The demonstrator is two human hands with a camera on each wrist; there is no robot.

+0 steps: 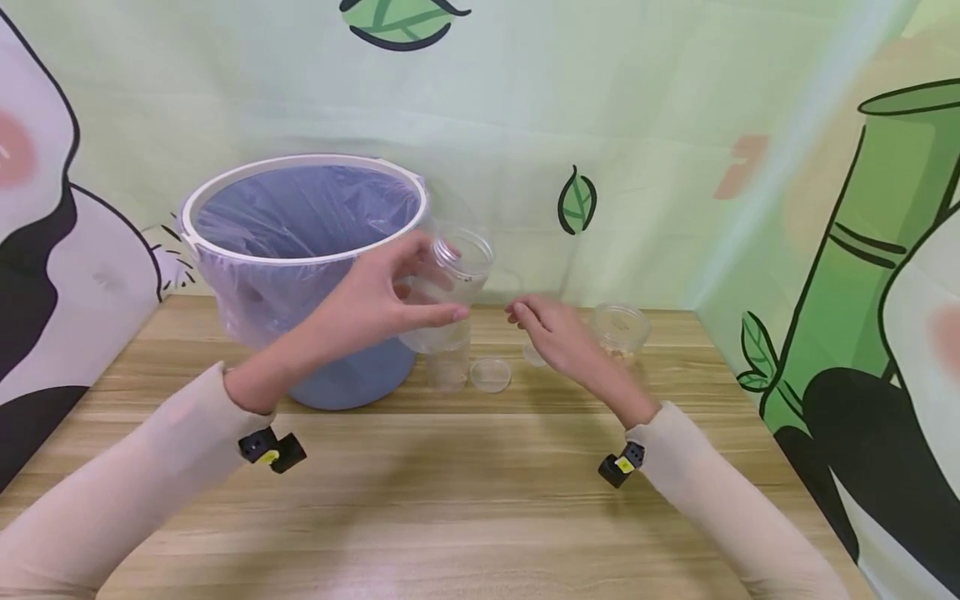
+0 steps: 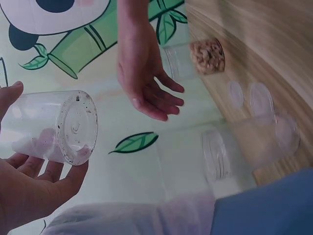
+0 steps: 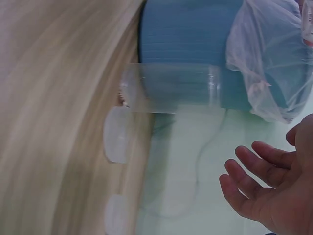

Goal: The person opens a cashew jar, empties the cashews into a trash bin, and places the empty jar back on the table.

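My left hand grips a clear plastic jar in the air beside the bin's rim. Crumbs or specks cling to the jar's base in the left wrist view. Below it, another clear jar stands uncapped on the table, close against the bin. My right hand hovers over the table with loosely bent fingers and holds nothing. Near it are two clear round lids, a nearer lid and a farther lid partly hidden by the hand in the head view. Behind my right wrist stands a jar of pale brown nuts.
A blue bin lined with a translucent bag under a white rim stands at the left on the wooden table. A printed cloth backdrop rises right behind the table's far edge.
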